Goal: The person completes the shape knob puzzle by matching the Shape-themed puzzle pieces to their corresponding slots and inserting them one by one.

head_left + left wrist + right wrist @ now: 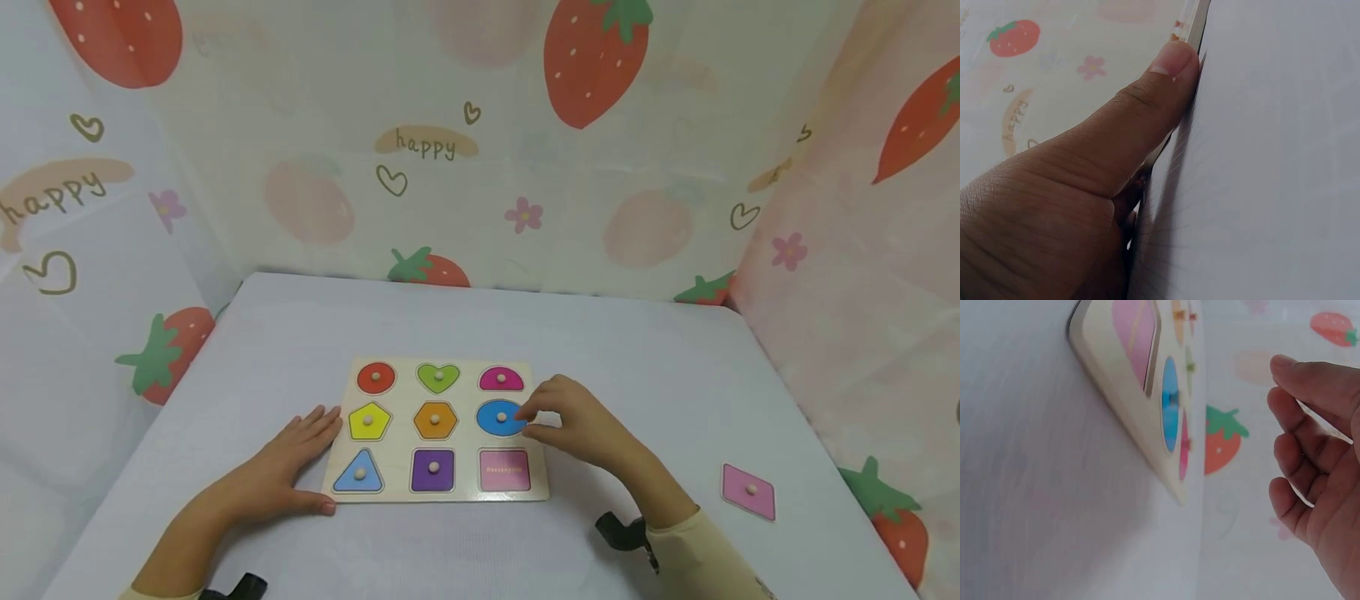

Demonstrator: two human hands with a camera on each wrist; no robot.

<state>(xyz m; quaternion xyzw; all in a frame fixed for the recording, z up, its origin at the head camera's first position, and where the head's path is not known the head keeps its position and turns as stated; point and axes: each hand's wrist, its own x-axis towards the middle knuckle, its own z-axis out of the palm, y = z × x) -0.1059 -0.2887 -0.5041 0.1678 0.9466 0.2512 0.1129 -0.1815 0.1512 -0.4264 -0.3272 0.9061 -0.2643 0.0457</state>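
Observation:
A wooden shape puzzle board [465, 475] lies flat on the table, filled with knobbed pieces apart from one pink rectangular recess [505, 471] at its lower right. My left hand [277, 471] rests against the board's left edge, fingers spread and thumb at the near corner. In the left wrist view that thumb [1160, 87] touches the board's side. Over the board's right edge hovers my right hand [573, 421], fingers loosely bent and holding nothing, close to the blue oval piece [497, 418]. The right wrist view shows a gap between those fingers [1288, 447] and the board.
A pink knobbed rectangle piece [748, 492] lies alone on the white table [637, 333], to the right of my right forearm. Strawberry-patterned cloth [480, 192] walls in the table at the back and both sides.

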